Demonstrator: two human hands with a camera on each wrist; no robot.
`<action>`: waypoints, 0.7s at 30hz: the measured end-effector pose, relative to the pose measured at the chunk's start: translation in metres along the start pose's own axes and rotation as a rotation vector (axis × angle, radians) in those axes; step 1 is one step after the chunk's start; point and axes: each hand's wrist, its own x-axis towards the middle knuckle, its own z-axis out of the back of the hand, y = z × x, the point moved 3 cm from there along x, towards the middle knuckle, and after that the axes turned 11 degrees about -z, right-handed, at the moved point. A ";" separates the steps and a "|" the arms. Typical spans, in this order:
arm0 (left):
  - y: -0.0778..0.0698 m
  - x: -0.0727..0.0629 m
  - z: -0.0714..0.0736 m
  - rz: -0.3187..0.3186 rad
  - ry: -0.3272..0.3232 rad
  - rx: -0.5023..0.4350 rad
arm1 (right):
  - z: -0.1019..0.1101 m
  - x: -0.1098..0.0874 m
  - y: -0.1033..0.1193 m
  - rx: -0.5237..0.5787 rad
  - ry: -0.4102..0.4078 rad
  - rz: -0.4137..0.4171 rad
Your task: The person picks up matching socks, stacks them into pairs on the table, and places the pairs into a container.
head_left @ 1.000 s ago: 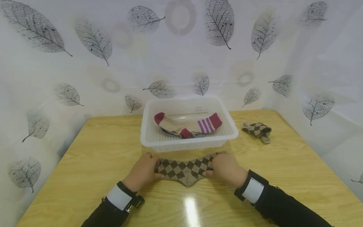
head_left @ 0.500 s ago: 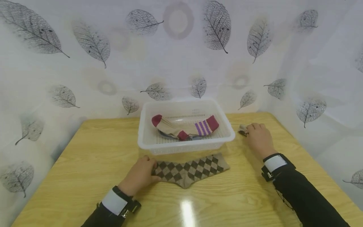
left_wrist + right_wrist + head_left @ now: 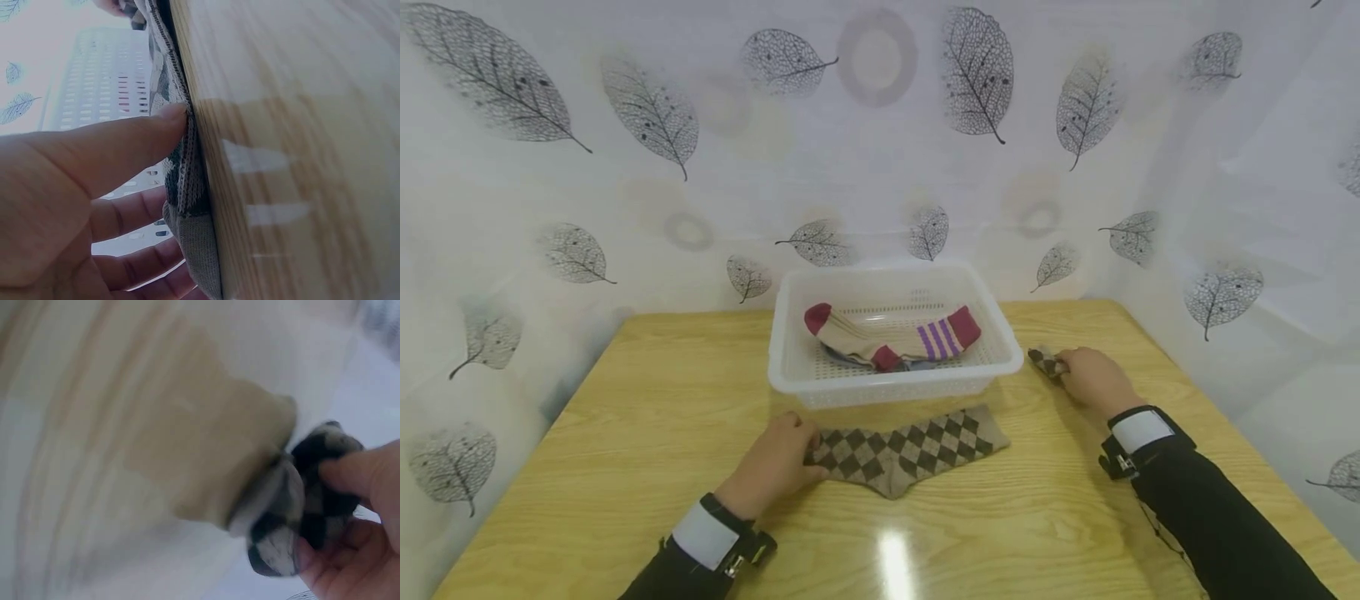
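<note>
A brown argyle sock (image 3: 917, 450) lies flat on the table in front of the basket, its heel pointing toward me. At its left end my left hand (image 3: 778, 458) holds the fabric; in the left wrist view the thumb (image 3: 144, 140) lies on the sock's edge (image 3: 187, 169), with the fingers on the other side. Over at the right, my right hand (image 3: 1097, 381) grips a second, bunched-up argyle sock (image 3: 1045, 362). The right wrist view has this crumpled sock (image 3: 275, 534) pinched between thumb and fingers, close to the table surface.
A white plastic basket (image 3: 895, 385) stands at the back middle, between the two hands. Inside it lies a beige sock (image 3: 850, 337) with dark red ends and purple stripes, over something grey. Behind the wooden table (image 3: 647, 400) hangs a leaf-patterned cloth (image 3: 880, 167).
My right hand has let go of the flat sock's right end, reached right and taken hold of the bunched sock, now drawn slightly toward me. My left hand stays at the flat sock's left end.
</note>
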 end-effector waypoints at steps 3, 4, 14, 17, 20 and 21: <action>0.002 -0.001 -0.001 0.008 -0.001 -0.042 | 0.007 -0.009 0.008 0.073 0.045 0.050; 0.004 -0.001 0.000 0.011 -0.001 -0.057 | 0.010 -0.013 0.011 0.099 0.057 0.066; 0.008 0.003 0.010 0.020 -0.033 -0.118 | 0.058 -0.060 0.043 0.254 -0.007 0.228; 0.002 0.007 0.016 -0.035 -0.078 -0.129 | 0.074 -0.072 0.053 0.288 -0.032 0.281; -0.010 0.012 0.020 -0.117 -0.095 -0.143 | 0.087 -0.080 0.064 0.319 -0.054 0.333; -0.015 0.014 0.020 -0.142 -0.097 -0.147 | 0.091 -0.082 0.068 0.337 -0.062 0.350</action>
